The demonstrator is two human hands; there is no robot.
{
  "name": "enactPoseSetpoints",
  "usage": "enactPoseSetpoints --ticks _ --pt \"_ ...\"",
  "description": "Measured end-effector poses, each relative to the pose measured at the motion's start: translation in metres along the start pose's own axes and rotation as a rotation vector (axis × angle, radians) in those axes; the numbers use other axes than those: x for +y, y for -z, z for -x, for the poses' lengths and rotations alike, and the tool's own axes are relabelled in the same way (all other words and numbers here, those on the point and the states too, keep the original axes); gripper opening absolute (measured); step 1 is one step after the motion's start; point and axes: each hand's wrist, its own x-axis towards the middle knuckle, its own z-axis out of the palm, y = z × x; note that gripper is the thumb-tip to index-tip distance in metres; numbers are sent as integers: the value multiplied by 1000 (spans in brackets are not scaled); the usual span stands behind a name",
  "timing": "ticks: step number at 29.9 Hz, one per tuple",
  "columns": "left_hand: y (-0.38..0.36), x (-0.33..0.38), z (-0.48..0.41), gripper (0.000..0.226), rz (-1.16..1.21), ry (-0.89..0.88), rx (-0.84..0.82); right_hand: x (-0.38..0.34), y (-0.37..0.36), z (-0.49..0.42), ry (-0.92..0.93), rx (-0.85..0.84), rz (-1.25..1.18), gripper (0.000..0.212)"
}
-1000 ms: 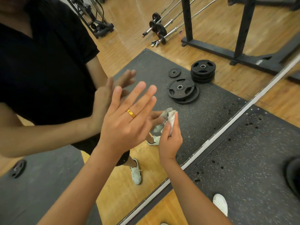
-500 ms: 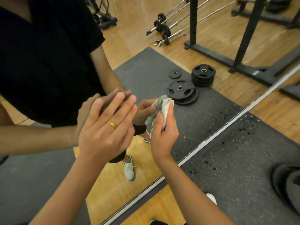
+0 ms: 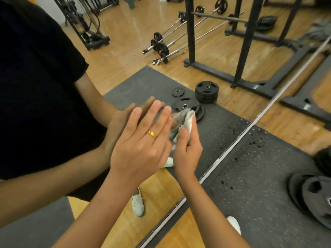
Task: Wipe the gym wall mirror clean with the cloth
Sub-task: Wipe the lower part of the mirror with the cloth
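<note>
The wall mirror [image 3: 125, 56] fills the left and upper part of the head view, its metal bottom edge running diagonally from lower middle to upper right. My left hand [image 3: 141, 140], with a gold ring, lies flat with straight fingers against the glass. My right hand [image 3: 188, 149] grips a crumpled grey-white cloth [image 3: 184, 122] and holds it against the mirror, right beside the left hand's fingers. The reflection shows a person in a black shirt and both hands meeting mine.
Real black weight plates [image 3: 315, 196] lie on the speckled rubber mat [image 3: 250, 185] at lower right, near my white shoe [image 3: 234, 224]. Reflected in the mirror are weight plates, barbells and a black rack on a wooden floor.
Both hands have shifted right and slightly up along the glass; the left hand's fingers straightened flat again, and the cloth in the right hand moved with it.
</note>
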Motion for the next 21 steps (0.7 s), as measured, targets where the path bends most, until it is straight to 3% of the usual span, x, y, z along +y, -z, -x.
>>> enactPoseSetpoints --ticks 9,13,17,19,21 --pt "2 0 1 39 36 17 -14 -23 2 -55 123 105 36 44" --pt "3 1 0 36 24 8 0 -69 4 -96 374 58 46 44" --pt "3 2 0 34 24 21 9 -58 20 -90 694 -188 193 44" --pt "3 2 0 33 17 19 -1 -32 24 -75 649 -182 227 44" --pt "4 2 0 32 -4 25 -1 -3 25 -59 440 -104 191 44"
